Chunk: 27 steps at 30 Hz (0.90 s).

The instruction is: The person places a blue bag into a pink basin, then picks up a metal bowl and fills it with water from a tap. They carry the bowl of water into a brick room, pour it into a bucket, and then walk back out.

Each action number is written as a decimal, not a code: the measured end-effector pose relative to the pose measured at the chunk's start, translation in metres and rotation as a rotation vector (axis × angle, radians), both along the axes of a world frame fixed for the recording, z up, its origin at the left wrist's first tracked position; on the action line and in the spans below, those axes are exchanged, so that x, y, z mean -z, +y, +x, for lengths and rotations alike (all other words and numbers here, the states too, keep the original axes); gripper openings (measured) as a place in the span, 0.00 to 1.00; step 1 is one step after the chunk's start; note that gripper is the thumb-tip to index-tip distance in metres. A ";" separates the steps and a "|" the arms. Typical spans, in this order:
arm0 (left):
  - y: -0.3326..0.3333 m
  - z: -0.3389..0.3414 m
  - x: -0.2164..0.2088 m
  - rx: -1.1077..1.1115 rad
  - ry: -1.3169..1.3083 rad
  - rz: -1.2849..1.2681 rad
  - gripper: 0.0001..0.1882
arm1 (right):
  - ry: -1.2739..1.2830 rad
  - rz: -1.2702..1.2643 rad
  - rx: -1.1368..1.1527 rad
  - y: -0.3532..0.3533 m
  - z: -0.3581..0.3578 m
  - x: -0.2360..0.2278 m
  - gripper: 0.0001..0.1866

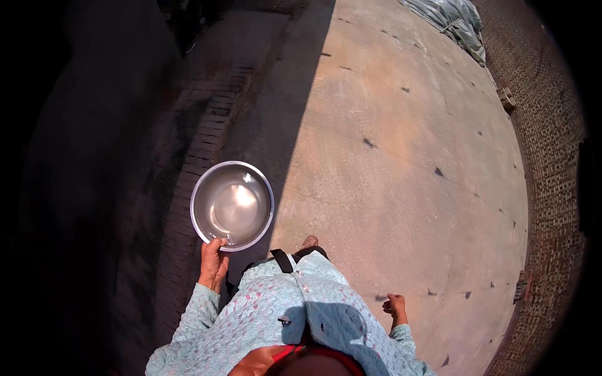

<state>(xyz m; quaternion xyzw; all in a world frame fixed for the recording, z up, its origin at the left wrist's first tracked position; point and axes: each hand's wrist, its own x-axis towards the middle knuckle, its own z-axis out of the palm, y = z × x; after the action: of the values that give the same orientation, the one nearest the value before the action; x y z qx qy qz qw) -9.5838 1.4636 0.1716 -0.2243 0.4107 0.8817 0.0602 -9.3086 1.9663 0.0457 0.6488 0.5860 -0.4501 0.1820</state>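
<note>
Item 1: metal bowl (233,207), round, pale-rimmed, left of centre in the frame, held up over shaded ground. Glare on its base; contents, if any, cannot be told.

Item 2: left hand (214,266), below the bowl. Fingers closed on the near rim, thumb over the edge; the underside of the grip is hidden.

Item 3: right hand (395,305), lower right, well apart from the bowl. Fingers loosely bent, nothing seen in them; how far they close cannot be told.

Item 4: shoe (310,241), lower centre, partly seen beyond the patterned jacket (269,307).

Item 5: brick strip (210,135), left of centre, in shade beside sunlit concrete (389,188).

Risks, as judged: the bowl could tip away from the wrist, being gripped at one side only; a smooth rim could slip from the thumb; the foot could catch on the brick strip, its edges being dim and the bowl covering part of the view.
</note>
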 end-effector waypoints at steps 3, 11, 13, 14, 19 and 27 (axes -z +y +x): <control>0.032 -0.064 -0.025 -0.028 -0.029 0.005 0.19 | 0.154 0.062 -0.059 0.045 -0.119 -0.014 0.12; 0.082 -0.237 -0.003 0.062 -0.031 0.012 0.19 | 0.645 0.174 -0.366 0.098 -0.460 -0.100 0.14; 0.092 -0.281 0.000 0.086 -0.035 0.000 0.17 | 0.736 0.179 -0.370 0.093 -0.518 -0.115 0.14; 0.098 -0.298 -0.001 0.068 -0.030 -0.004 0.15 | 0.788 0.191 -0.383 0.090 -0.542 -0.129 0.14; 0.111 -0.406 0.016 0.184 -0.056 0.006 0.15 | 0.583 0.203 -0.332 0.086 -0.573 -0.131 0.14; 0.146 -0.582 0.031 0.082 -0.057 -0.016 0.04 | 0.187 -0.019 0.050 0.094 -0.574 -0.055 0.12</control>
<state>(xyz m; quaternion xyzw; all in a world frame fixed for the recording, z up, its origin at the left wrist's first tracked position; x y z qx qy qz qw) -10.1660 1.6092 0.1408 -0.2329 0.4248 0.8683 0.1064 -9.8828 2.0606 0.1004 0.6166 0.5797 -0.5187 0.1214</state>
